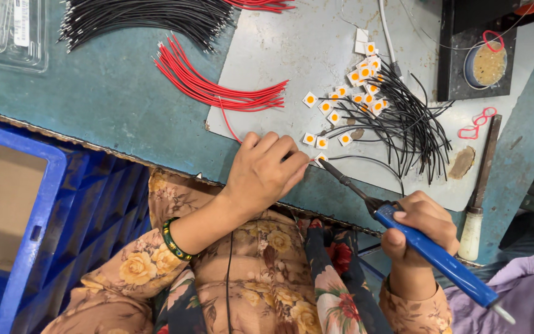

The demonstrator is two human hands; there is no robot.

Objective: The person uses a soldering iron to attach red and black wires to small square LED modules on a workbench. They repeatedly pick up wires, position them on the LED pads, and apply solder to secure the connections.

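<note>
My right hand (420, 230) grips a blue-handled soldering iron (431, 250); its dark tip reaches up-left to a small white square chip with a yellow dot (321, 160). My left hand (266, 170) rests on the grey mat (292, 49), fingers pinched at a red wire (228, 124) right beside that chip. Several more white chips (350, 86) lie scattered further back, some joined to black wires (412, 120).
A bundle of red wires (211, 86) and a bundle of black wires (143, 18) lie on the teal bench. A solder paste tin (488, 65) sits on a black stand at the right. A blue crate (38, 222) stands at the left. A file (478, 198) lies at the right.
</note>
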